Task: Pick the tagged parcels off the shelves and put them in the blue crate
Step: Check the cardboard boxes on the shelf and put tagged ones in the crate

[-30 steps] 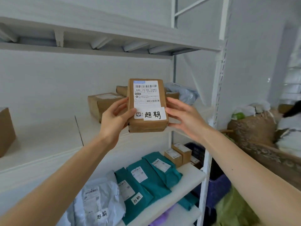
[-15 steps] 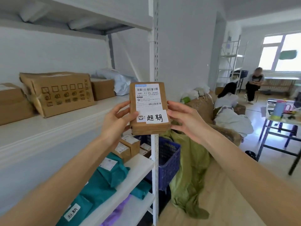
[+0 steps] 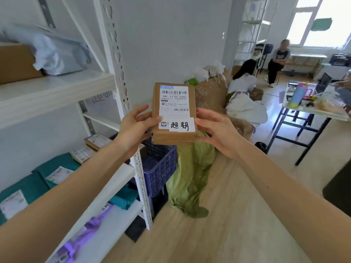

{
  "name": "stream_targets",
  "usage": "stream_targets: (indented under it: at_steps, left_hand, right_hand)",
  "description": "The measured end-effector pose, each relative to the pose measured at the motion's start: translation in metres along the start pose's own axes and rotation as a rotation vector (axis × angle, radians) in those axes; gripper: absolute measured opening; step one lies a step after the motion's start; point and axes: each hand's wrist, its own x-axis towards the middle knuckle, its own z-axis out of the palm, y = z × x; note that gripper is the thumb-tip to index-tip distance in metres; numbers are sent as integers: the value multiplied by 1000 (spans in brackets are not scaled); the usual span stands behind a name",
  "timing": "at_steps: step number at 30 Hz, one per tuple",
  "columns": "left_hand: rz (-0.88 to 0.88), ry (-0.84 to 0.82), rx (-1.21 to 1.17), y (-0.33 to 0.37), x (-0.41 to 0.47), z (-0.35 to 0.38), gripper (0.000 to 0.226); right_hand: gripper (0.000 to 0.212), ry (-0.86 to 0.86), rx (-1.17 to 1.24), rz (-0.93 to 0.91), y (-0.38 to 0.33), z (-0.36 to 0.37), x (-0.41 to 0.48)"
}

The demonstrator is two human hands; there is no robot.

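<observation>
A small brown cardboard parcel [image 3: 173,130] with a white shipping label and a handwritten tag is held upright at chest height. My left hand [image 3: 135,129] grips its left edge, thumb across the front. My right hand [image 3: 216,130] holds the right edge between thumb and fingers. Below and behind the parcel stands the blue crate [image 3: 161,168], on the floor beside the shelf post, partly hidden by the parcel and my left forearm.
White shelving [image 3: 57,92] on the left carries teal mailers [image 3: 53,168], small boxes, a purple bag and a grey bag. A green sack [image 3: 190,179] lies beside the crate. People sit farther back; a cluttered table [image 3: 313,111] stands right. Bare wooden floor lies ahead.
My view has swung right, away from the shelves toward the room. The parcel stays in both hands and the blue crate has come into fuller view beneath it.
</observation>
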Motion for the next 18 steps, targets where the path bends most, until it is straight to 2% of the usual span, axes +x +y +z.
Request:
stream_targets:
  at_steps: [4, 9, 18]
  left_hand:
    - [-50, -24, 5, -32, 29, 27, 56]
    - [-83, -31, -13, -76, 71, 42, 57]
    - [-168, 51, -48, -150, 186, 38, 56]
  right_hand:
    - [29, 28, 37, 73, 21, -34, 20]
    - [31, 16, 22, 107, 43, -62, 59]
    - [47, 17, -48, 237, 96, -87, 198]
